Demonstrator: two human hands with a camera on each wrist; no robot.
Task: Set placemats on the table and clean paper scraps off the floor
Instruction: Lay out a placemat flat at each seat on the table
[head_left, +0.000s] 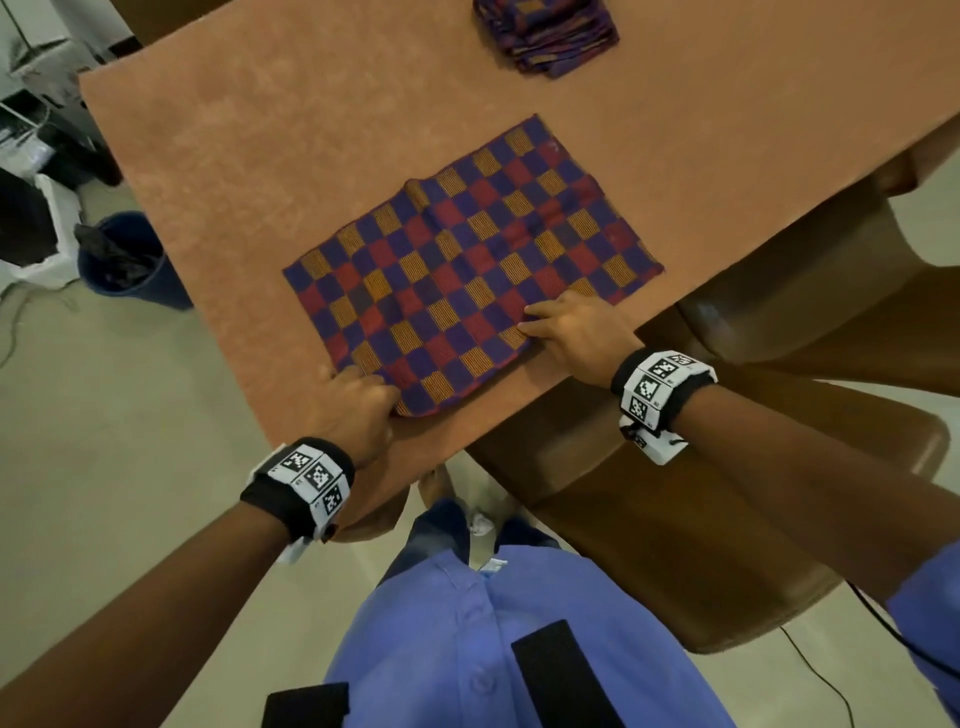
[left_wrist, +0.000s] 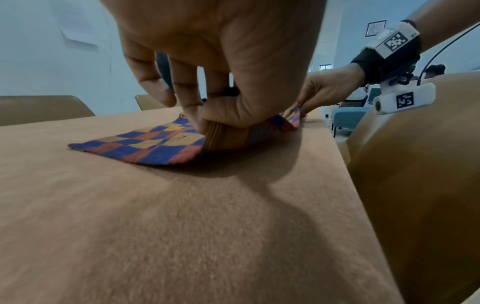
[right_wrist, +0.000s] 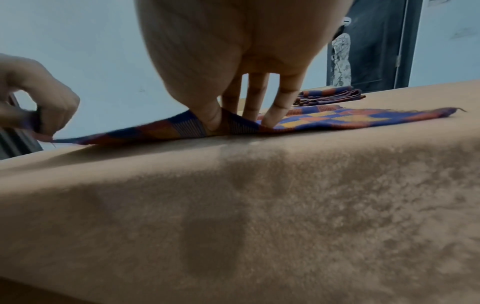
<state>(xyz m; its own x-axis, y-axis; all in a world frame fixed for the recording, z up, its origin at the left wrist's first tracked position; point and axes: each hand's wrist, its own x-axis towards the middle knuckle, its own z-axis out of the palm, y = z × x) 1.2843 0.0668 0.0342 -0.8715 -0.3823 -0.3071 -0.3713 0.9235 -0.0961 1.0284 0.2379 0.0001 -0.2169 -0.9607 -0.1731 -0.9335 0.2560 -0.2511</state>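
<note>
A blue, red and orange checked placemat (head_left: 467, 260) lies spread on the brown-covered table (head_left: 260, 156), close to the near edge. My left hand (head_left: 366, 402) pinches its near left corner between thumb and fingers, and the left wrist view shows that corner (left_wrist: 223, 135) lifted a little. My right hand (head_left: 540, 322) pinches the near edge further right, thumb under the cloth (right_wrist: 337, 119) and fingers on top. A stack of folded placemats (head_left: 545, 31) sits at the far side. A crumpled white paper scrap (head_left: 480, 522) lies on the floor by my feet.
Brown chairs (head_left: 779, 415) stand pushed in along the table's right side. A blue bin (head_left: 130, 260) with a dark liner and a white bag (head_left: 52, 234) stand on the floor at the left. A black cable (head_left: 821, 675) runs across the floor at the lower right.
</note>
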